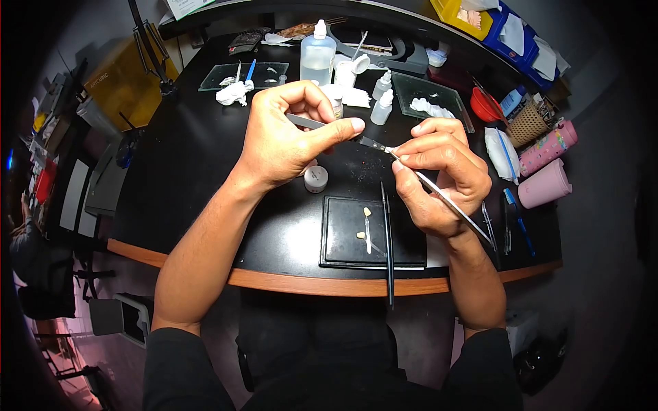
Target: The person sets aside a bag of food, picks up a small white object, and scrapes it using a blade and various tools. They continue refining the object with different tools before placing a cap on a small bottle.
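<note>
My left hand (288, 133) pinches a dark flat metal tool (306, 122) between thumb and fingers, its far end pointing right. My right hand (442, 171) is closed on a thin silver instrument (449, 203), which slants down to the right. The tips of both tools meet near my right fingertips, at a small pale piece (389, 150) too small to identify. Below my hands, a black square plate (343, 236) holds small cream-coloured pieces (367, 212) and a pale thin strip. A dark thin brush-like tool (389, 253) lies across the plate and overhangs the table edge.
A small white jar (316, 179) stands below my left hand. Behind are a large clear bottle (317, 58), small dropper bottles (382, 108) and glass slabs (430, 103). At right lie a red bowl (485, 104), pink bottles (545, 185) and a blue-handled tool (519, 222).
</note>
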A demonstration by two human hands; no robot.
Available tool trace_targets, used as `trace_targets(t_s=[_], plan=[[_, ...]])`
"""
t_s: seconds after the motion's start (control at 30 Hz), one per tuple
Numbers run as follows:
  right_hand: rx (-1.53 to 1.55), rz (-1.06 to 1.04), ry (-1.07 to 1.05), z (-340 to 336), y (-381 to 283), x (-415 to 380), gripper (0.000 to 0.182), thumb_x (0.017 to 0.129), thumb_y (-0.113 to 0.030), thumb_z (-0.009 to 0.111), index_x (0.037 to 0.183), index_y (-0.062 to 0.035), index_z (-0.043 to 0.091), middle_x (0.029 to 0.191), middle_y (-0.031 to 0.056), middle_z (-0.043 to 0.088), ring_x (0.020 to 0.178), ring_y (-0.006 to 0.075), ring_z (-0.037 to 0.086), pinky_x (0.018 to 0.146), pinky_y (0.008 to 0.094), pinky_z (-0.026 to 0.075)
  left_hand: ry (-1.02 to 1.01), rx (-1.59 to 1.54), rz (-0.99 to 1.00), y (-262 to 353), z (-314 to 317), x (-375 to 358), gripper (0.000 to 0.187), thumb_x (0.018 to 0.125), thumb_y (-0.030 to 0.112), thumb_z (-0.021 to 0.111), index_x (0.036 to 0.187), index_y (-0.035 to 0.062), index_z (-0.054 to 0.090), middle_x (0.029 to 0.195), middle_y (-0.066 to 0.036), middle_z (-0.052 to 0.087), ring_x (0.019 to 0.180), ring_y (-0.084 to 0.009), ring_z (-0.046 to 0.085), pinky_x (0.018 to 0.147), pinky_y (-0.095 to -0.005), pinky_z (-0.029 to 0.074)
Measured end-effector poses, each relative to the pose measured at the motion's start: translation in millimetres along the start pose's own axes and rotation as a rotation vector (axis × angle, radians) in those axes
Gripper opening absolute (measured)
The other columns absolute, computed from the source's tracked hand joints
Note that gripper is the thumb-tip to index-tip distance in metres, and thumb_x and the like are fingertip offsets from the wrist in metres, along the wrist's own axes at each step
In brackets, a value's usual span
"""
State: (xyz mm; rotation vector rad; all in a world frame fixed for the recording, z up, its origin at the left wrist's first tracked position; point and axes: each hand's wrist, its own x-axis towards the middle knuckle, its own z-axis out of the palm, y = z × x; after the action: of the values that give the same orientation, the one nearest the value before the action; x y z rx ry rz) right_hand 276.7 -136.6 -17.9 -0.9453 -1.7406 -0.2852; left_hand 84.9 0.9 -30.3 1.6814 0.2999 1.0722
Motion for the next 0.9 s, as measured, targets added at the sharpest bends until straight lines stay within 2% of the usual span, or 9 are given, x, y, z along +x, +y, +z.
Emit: trace_targets(t_s=[0.6,0.9], plan=[[-0.038,0.006,-0.024,4.6,-0.1,-2.7,0.015,0.069,0.004,0.078,0.08,-0.0041,0.075,0.082,0.006,0.077,0.082,0.0223,0.068,0.083,0.036,0.054,0.005,0.078,0.08,-0.7,1.6,0.1,0.028,0.085,0.001,0.087,0.079,0.0043,0.06,0.073,-0.009,0.072,0.053,-0.0058,0.062,0.043,-0.0206,0.043],[-0.055,0.004,-0.018,4.4,-1.5,-2.0,0.015,0.069,0.004,0.079,0.08,-0.0043,0.075,0.082,0.0058,0.076,0.083,0.0226,0.067,0.084,0.0359,0.054,0.009,0.039,0.031,2.3,1.4,-0.1,0.027,0.086,0.001,0.086,0.079,0.0044,0.06,0.073,-0.009,0.073,0.052,-0.0056,0.062,0.042,-0.0207,0.043]])
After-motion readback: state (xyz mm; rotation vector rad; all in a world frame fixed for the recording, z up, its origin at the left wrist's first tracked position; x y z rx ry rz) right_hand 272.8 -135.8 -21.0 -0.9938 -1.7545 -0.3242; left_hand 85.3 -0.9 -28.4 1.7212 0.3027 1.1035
